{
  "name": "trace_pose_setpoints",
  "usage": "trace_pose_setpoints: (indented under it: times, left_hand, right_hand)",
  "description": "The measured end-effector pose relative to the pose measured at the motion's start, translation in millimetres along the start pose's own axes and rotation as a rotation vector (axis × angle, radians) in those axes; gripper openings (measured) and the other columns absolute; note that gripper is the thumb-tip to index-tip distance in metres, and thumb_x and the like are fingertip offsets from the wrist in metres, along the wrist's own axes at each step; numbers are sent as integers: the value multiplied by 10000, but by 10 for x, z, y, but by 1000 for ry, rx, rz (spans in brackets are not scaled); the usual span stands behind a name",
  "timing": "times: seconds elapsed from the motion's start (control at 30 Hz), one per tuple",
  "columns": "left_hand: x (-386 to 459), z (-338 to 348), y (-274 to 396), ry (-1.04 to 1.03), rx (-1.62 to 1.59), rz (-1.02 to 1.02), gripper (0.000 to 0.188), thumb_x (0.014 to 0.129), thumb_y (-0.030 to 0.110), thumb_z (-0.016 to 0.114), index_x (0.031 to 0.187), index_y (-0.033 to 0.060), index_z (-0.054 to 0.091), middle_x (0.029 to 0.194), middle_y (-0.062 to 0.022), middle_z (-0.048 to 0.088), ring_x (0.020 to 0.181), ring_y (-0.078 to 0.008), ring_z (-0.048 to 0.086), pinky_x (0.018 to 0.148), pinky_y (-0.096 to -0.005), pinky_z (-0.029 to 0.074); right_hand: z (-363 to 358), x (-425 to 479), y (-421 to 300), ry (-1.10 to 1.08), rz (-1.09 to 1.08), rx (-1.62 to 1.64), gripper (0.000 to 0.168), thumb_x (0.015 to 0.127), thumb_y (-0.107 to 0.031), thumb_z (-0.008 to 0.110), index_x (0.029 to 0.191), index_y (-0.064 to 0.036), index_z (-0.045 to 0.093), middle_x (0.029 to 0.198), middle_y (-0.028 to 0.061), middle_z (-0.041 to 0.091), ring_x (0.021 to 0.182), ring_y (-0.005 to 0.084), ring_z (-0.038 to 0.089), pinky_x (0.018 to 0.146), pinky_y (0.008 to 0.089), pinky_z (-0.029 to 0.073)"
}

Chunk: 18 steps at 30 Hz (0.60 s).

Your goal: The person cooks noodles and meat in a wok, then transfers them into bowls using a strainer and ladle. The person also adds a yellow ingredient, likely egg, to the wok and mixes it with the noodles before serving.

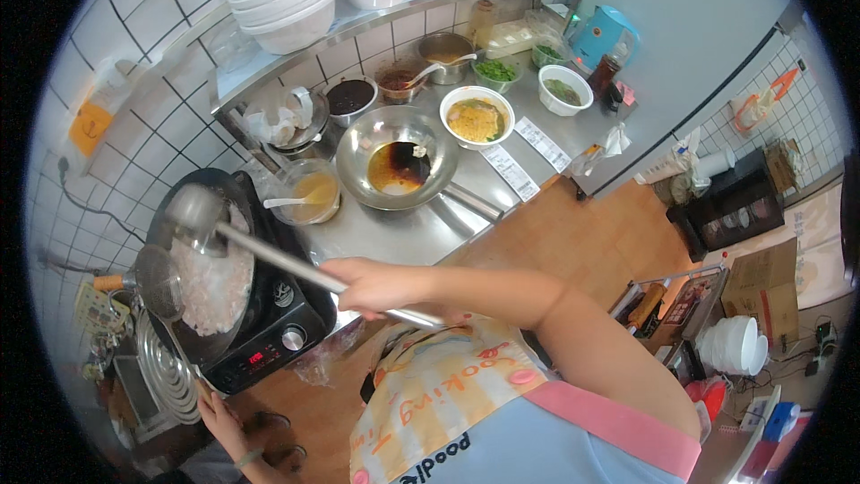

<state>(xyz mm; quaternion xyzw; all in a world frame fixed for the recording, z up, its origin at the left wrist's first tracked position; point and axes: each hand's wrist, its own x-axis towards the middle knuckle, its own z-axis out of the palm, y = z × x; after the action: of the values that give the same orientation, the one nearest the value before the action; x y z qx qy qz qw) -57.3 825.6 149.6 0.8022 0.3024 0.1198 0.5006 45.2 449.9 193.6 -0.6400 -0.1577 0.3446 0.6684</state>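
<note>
My right hand (371, 284) grips the long metal handle of a ladle (195, 212), whose bowl is blurred over the pan of pale, steaming food (213, 282) on a black induction cooker (289, 312). At the lower left, my left hand (222, 420) is closed around the handle of a wire mesh strainer (159, 282); its basket lies at the pan's left rim. To the right, a steel wok (437, 124) with dark sauce and oil stands on the steel counter (390, 235). Beside the cooker is a container of yellowish liquid (316, 191) with a white spoon.
Behind the wok stand a bowl of dark sauce (349, 95), a steel pot (446, 47) and chopped greens (496, 70). White bowls of food (477, 117) and printed slips (510, 171) are right of it. Stacked white bowls (289, 20) fill the shelf above. A wok handle (474, 204) projects over the counter edge.
</note>
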Motion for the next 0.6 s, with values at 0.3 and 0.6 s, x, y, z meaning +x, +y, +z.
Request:
trace_pose_setpoints:
  times: [0.3, 0.6]
  left_hand:
    - [-54, -10, -173, 1, -31, 66, 385, 859, 202, 428, 1212, 61, 368, 573, 32, 368, 377, -30, 250, 327, -194, 214]
    - [-352, 135, 210, 70, 94, 41, 230, 819, 141, 471, 981, -21, 453, 762, -42, 475, 651, -110, 419, 576, -246, 380]
  right_hand:
    - [366, 667, 13, 120, -32, -765, 283, 649, -46, 499, 887, 106, 474, 802, 242, 562, 766, 342, 569, 649, 381, 456]
    - [287, 871, -80, 19, 209, -125, 211, 689, -108, 523, 761, 87, 487, 568, 77, 483, 462, 187, 519, 402, 306, 446]
